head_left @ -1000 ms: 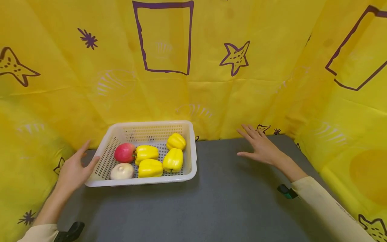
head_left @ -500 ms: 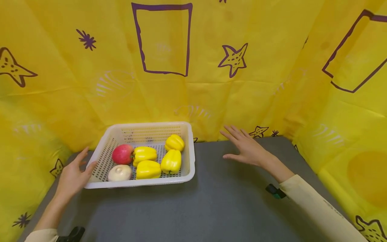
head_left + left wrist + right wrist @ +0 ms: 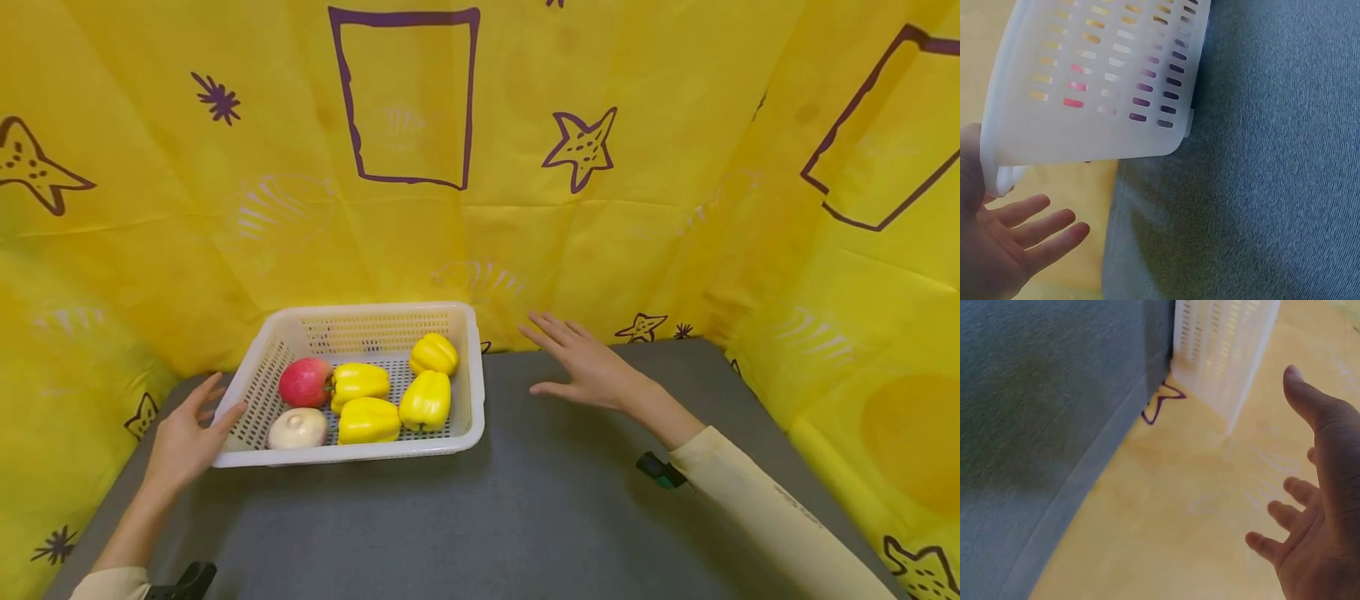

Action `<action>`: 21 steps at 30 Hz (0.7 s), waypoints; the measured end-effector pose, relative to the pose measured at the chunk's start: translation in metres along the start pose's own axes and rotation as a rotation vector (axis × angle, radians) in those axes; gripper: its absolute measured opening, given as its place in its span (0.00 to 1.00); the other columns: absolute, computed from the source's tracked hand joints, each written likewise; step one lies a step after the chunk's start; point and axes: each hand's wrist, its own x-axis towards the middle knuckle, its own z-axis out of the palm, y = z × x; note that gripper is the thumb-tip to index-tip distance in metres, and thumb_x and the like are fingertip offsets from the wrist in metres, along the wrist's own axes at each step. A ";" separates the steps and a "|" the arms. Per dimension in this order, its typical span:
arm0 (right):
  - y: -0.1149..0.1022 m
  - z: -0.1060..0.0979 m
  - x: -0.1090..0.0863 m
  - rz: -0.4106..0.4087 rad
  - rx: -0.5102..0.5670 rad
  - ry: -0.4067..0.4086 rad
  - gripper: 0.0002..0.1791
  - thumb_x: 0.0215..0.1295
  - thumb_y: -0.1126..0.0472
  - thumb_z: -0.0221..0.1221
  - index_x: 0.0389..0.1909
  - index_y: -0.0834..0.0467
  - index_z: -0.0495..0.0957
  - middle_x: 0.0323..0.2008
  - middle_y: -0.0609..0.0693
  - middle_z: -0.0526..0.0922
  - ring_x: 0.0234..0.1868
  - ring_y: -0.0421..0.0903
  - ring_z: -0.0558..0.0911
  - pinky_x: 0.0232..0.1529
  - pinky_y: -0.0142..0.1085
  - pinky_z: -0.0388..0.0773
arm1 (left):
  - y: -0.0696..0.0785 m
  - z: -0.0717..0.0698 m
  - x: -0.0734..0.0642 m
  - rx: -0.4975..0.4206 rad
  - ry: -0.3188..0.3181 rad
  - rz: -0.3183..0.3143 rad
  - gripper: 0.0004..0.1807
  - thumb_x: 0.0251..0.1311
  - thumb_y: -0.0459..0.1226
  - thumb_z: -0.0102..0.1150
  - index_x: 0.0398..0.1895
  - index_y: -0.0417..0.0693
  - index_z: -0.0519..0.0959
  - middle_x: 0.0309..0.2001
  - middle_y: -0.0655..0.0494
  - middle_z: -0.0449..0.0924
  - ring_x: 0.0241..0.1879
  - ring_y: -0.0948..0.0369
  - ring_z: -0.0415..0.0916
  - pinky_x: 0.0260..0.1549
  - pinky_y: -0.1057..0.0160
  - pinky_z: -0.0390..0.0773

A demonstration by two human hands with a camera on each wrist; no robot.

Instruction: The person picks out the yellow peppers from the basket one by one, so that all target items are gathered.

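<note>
A white plastic basket (image 3: 360, 454) stands on the grey tabletop, left of centre. Inside lie several yellow bell peppers (image 3: 369, 420), a red round fruit (image 3: 303, 382) and a whitish onion-like bulb (image 3: 297, 428). My left hand (image 3: 183, 437) is at the basket's left end, thumb right at the rim. From the left wrist view, its fingers (image 3: 1050, 234) extend loosely below the rim, outside the wall. To the right of the basket hovers my right hand (image 3: 592, 367), holding nothing, its fingers spread and relaxed. The right wrist view shows it apart from the basket wall (image 3: 1207, 381).
A yellow cloth (image 3: 510, 233) printed with starfish and shells rises behind the table and along both sides. The basket's back edge lies close to this cloth. Grey tabletop (image 3: 450, 533) extends in front of the basket and to its right.
My right hand has moved left, closer to the basket. My left hand has come slightly nearer to the basket's left rim. The basket and its contents stay in place.
</note>
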 end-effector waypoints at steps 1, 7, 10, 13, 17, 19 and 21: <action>-0.001 0.001 0.002 -0.007 0.004 0.000 0.51 0.60 0.39 0.64 0.78 0.51 0.50 0.77 0.55 0.48 0.75 0.57 0.51 0.69 0.59 0.51 | 0.000 0.000 0.000 -0.009 -0.005 -0.013 0.39 0.69 0.48 0.53 0.74 0.34 0.53 0.61 0.26 0.68 0.53 0.29 0.71 0.36 0.49 0.76; -0.011 0.003 0.015 -0.041 0.019 -0.003 0.50 0.61 0.40 0.64 0.78 0.51 0.51 0.77 0.55 0.50 0.75 0.56 0.53 0.68 0.57 0.54 | -0.001 0.000 0.002 -0.105 -0.056 -0.110 0.39 0.70 0.49 0.52 0.75 0.37 0.54 0.61 0.26 0.67 0.53 0.34 0.74 0.26 0.75 0.68; -0.016 0.002 0.022 -0.041 0.037 0.008 0.49 0.61 0.42 0.65 0.77 0.52 0.51 0.77 0.55 0.50 0.75 0.55 0.53 0.69 0.56 0.54 | 0.000 0.001 0.003 -0.178 -0.083 -0.166 0.39 0.70 0.50 0.52 0.75 0.38 0.54 0.61 0.26 0.68 0.41 0.54 0.83 0.26 0.73 0.72; -0.021 0.003 0.029 -0.046 0.044 0.023 0.49 0.60 0.42 0.66 0.77 0.52 0.53 0.76 0.56 0.52 0.74 0.55 0.55 0.68 0.55 0.56 | 0.002 0.004 0.003 -0.250 -0.097 -0.219 0.39 0.70 0.50 0.52 0.76 0.39 0.53 0.62 0.27 0.68 0.32 0.73 0.77 0.27 0.68 0.76; -0.030 0.005 0.041 -0.090 0.048 0.035 0.49 0.59 0.42 0.67 0.76 0.55 0.56 0.75 0.57 0.55 0.74 0.56 0.57 0.68 0.54 0.57 | 0.005 0.008 0.004 -0.314 -0.090 -0.256 0.38 0.71 0.47 0.50 0.76 0.39 0.52 0.61 0.27 0.68 0.30 0.72 0.77 0.27 0.64 0.78; -0.035 0.007 0.047 -0.115 0.047 0.038 0.48 0.59 0.43 0.66 0.75 0.55 0.57 0.75 0.58 0.55 0.73 0.56 0.58 0.68 0.54 0.58 | 0.007 0.011 0.005 -0.335 -0.081 -0.263 0.36 0.71 0.46 0.49 0.76 0.41 0.52 0.61 0.27 0.68 0.30 0.71 0.78 0.27 0.64 0.79; -0.041 0.009 0.053 -0.138 0.051 0.043 0.47 0.60 0.45 0.67 0.75 0.55 0.57 0.74 0.59 0.56 0.73 0.55 0.58 0.68 0.53 0.58 | 0.008 0.013 0.005 -0.352 -0.071 -0.271 0.36 0.72 0.44 0.48 0.77 0.42 0.51 0.61 0.28 0.69 0.30 0.72 0.77 0.27 0.64 0.78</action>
